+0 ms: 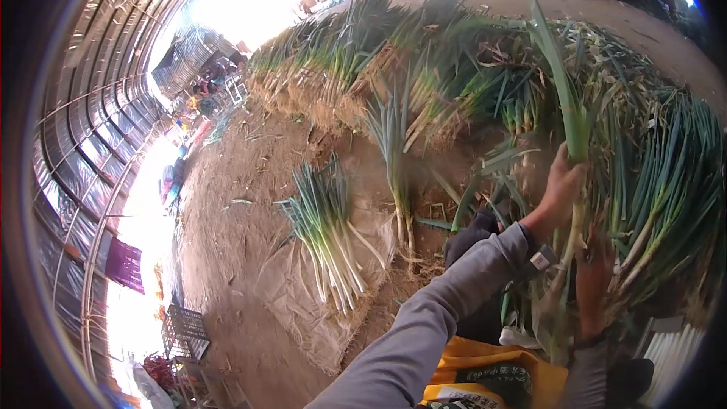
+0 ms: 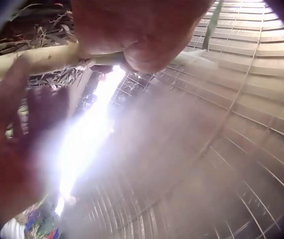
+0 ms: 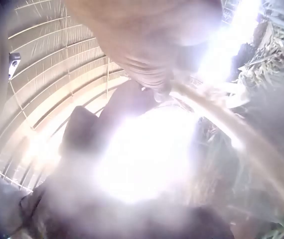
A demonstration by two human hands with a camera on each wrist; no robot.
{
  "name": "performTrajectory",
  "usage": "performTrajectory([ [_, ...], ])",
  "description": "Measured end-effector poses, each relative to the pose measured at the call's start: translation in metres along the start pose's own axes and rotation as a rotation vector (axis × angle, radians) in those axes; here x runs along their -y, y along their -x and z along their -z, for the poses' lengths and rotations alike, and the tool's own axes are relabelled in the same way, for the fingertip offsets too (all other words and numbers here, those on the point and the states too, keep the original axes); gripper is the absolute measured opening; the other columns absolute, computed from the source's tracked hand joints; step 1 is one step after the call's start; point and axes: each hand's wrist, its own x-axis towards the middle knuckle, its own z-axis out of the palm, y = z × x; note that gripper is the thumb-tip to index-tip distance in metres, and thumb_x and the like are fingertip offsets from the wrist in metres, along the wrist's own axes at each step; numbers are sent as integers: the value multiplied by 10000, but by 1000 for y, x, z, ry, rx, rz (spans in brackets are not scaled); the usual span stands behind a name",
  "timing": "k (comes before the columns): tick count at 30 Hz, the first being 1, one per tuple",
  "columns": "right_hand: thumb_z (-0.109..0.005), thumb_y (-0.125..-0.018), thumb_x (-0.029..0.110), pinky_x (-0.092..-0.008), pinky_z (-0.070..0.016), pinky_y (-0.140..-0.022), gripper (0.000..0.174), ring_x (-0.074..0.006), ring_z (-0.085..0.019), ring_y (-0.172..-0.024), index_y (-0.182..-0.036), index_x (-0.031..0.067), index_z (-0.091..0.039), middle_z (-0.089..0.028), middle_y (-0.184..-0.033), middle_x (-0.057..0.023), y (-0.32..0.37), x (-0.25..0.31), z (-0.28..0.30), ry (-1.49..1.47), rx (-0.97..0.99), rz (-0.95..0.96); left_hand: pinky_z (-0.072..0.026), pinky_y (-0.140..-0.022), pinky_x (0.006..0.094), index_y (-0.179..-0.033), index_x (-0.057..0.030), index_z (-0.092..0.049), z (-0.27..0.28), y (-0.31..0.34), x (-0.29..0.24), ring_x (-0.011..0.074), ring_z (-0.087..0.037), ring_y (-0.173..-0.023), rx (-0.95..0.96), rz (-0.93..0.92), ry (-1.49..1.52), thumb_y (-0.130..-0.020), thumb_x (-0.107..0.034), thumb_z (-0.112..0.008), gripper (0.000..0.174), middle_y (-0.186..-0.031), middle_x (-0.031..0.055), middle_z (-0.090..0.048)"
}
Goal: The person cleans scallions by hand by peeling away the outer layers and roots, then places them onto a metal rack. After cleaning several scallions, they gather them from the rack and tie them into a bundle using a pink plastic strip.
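In the head view, the left hand (image 1: pixel 560 189) grips a thick leek (image 1: pixel 577 132), green leaves up and pale stalk down. Close below, the right hand (image 1: pixel 594 276) is beside the stalk, somewhat blurred. The left wrist view has the left hand (image 2: pixel 142 32) curled round the pale stalk (image 2: pixel 45 59); the right hand (image 2: pixel 15 134) has its fingers apart, one reaching across the stalk. Glare washes out much of the right wrist view, where the right hand (image 3: pixel 152 40) touches the stalk (image 3: pixel 236 124) near its fingertips; their exact contact is unclear.
A small bunch of leeks (image 1: pixel 326 235) lies on a sheet (image 1: pixel 291 310) on the ground. Rows of leeks (image 1: pixel 333 60) stand behind, with another pile (image 1: pixel 681 167) at the right. A crate (image 1: pixel 185 332) sits lower left. Another leek bunch (image 1: pixel 394 144) is nearer the legs.
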Motion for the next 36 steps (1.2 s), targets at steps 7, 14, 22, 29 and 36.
performTrajectory([
  [7,-668,-930,77,-442,-518,-896,303,-415,-621,-1053,-1224,16,-628,-639,-1163,-200,-61,-5,-35,78,-61,239,-459,-780,261,-1453,-85,-423,-4,10,3,86,-525,-920,1,82,-93,-978,-13,-531,492,-1044,7,-541],
  [14,-752,-935,150,-254,-509,-806,251,-87,-616,-899,-1124,-2,-687,-699,-1024,-9,-89,-10,8,-741,91,-413,-525,-848,279,-1361,55,-524,5,5,-7,125,-625,-979,273,262,122,-1042,-179,-600,402,-1144,58,-625],
  [22,-727,-927,116,-235,-470,-733,159,-58,-586,-805,-1055,37,-676,-662,-905,10,-79,28,41,-833,193,-421,-523,-739,288,-1323,-33,-565,7,4,7,122,-613,-878,112,243,282,-1018,-145,-636,333,-1050,22,-635],
  [29,-659,-980,138,-260,-474,-817,151,-84,-606,-879,-1098,46,-641,-641,-927,-3,-31,-16,38,-583,50,-195,-506,-598,290,-1332,-61,-573,6,-12,-15,130,-572,-725,38,163,254,-1023,-212,-623,348,-901,-4,-555],
  [36,-641,-965,90,-313,-461,-982,393,-209,-552,-1219,-1355,57,-607,-544,-1348,-102,5,-49,27,-767,305,-448,-513,-676,311,-1366,-38,-550,18,-33,-17,117,-570,-800,-21,57,224,-1028,-195,-614,377,-953,2,-589],
])
